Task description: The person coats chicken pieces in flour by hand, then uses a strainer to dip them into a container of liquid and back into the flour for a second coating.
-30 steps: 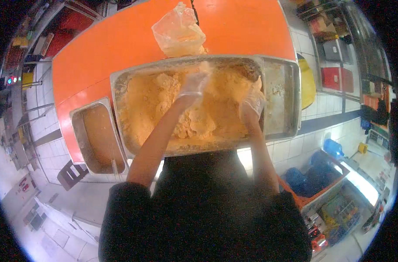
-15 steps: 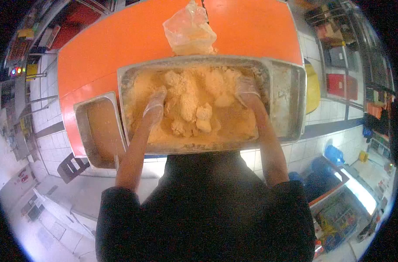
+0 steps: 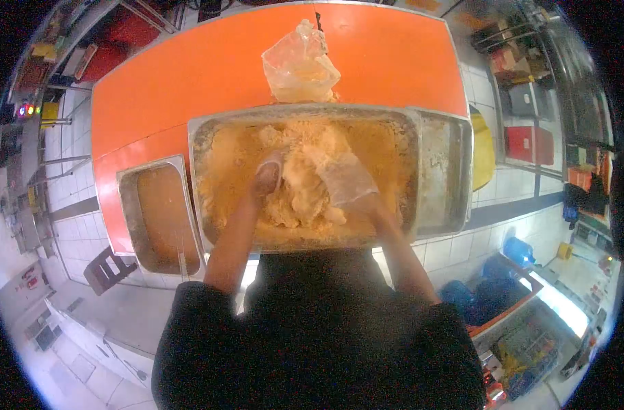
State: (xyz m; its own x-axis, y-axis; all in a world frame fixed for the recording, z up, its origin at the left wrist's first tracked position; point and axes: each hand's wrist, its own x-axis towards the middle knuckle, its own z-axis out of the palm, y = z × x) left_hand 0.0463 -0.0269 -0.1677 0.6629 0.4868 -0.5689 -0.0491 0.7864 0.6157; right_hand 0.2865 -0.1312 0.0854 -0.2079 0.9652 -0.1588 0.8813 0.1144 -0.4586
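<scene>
A large metal pan holds orange-tinted flour and a heap of lumpy flour-coated pieces; what is under the coating cannot be made out. My left hand, in a clear plastic glove, cups the heap's left side, its fingertips buried or hidden. From the right, my right hand, gloved likewise, lies over the pieces and presses inward, slightly blurred. Between them the two hands clasp the heap near the pan's middle.
Beyond the pan, a crumpled clear plastic bag stands on the orange table. A smaller metal pan with a flour layer sits at left. Another metal tray adjoins the right side. A red box is farther right.
Both hands have moved inward from the pan's left and right sides, drawing the coated pieces into a central heap. The view has shifted slightly, so table and pan appear lower.
</scene>
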